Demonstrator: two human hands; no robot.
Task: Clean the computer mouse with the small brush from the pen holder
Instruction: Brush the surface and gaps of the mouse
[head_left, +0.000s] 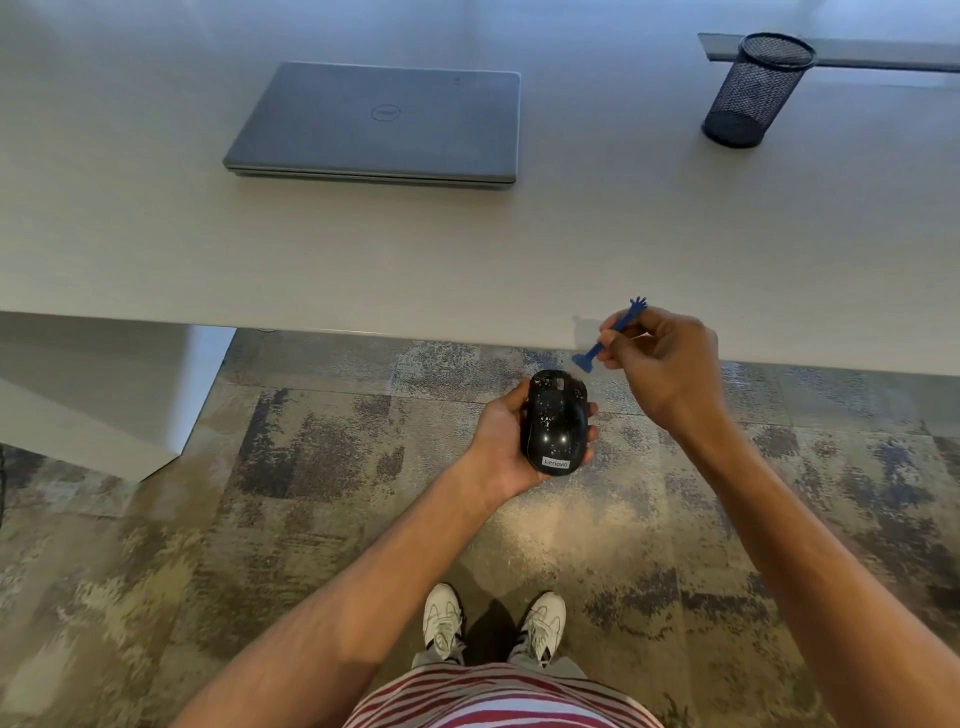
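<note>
Below the tabletop (467, 270) edge, over carpet: left hand (501, 441) cupping the speckled black mouse (556, 423) top-up, presenting the soiled shell for brushing; right hand (662, 364) pinching the small blue brush (610, 335) mid-handle, bristles angling toward the mouse, not touching; mesh pen holder (753, 91) standing well apart, far right.

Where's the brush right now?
In the head view, the brush is pinched in the right hand, at the desk edge, just above and right of the mouse in the left hand.
</note>
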